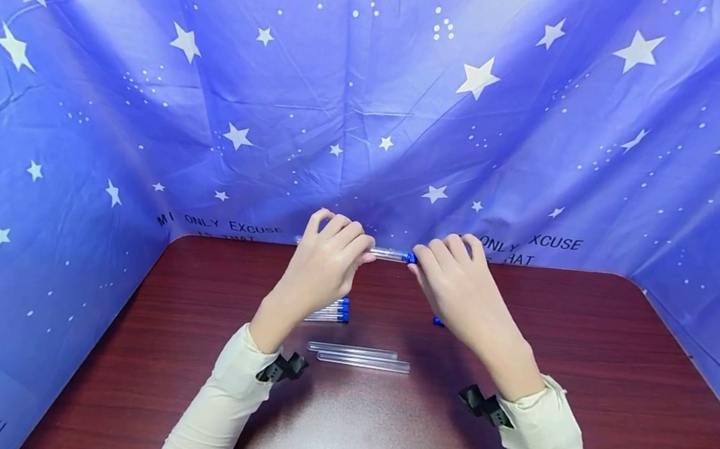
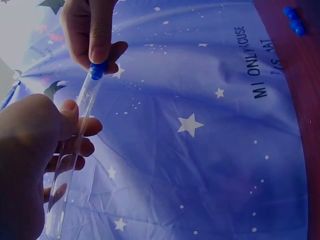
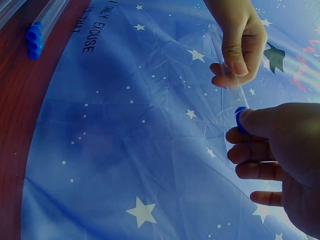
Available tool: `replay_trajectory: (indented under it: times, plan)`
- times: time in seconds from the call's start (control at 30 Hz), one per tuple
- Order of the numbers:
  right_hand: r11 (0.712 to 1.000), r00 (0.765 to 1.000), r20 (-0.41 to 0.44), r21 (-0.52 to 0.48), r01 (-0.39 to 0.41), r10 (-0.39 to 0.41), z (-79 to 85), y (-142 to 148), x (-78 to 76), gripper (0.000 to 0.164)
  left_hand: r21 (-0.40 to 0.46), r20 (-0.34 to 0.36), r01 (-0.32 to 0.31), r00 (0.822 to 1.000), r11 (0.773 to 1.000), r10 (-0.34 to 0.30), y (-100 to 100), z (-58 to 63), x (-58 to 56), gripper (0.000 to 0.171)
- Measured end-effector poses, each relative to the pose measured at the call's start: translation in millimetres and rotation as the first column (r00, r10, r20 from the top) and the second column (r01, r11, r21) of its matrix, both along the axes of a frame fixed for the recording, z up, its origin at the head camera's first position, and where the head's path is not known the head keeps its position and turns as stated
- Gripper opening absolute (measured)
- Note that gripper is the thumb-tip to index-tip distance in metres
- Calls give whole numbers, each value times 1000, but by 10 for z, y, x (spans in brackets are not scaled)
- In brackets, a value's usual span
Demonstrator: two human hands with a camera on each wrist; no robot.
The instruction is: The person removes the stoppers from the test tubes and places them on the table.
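Note:
Above the far part of the table, my left hand (image 1: 326, 259) grips a clear test tube (image 1: 389, 254) between thumb and fingers. My right hand (image 1: 460, 294) pinches the blue stopper (image 1: 409, 257) at the tube's right end. In the left wrist view the tube (image 2: 86, 102) runs along the left fingers, its stopper (image 2: 98, 71) partly hidden by the right thumb. The right wrist view shows the stopper (image 3: 240, 120) at the tube's mouth, under my right thumb and forefinger.
Several blue-stoppered tubes (image 1: 327, 315) lie side by side behind my left wrist. Nearer lie two unstoppered tubes (image 1: 364, 362). Loose blue stoppers (image 2: 295, 21) sit on the dark red table (image 1: 596, 347), partly hidden by my right hand in the head view. A starry blue cloth (image 1: 362, 103) hangs behind.

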State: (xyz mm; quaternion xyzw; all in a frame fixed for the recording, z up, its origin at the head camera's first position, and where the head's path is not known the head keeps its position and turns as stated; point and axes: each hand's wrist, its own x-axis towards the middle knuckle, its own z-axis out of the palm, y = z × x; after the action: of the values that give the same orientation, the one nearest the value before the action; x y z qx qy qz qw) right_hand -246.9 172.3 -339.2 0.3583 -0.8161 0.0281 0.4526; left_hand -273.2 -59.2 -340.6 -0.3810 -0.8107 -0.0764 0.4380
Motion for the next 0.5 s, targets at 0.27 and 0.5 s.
replay_trajectory:
  times: [0.27,0.5]
  plan:
    - [1000,1000,10,10,4,-4,21,16,-7,18,4,23,-10,1000,1000,10,4,-2,-1,12]
    - [1000,1000,14,-11,2,-1,31,42,-12,17,3,42,-32,999,999,32,-11,-9,-9,18]
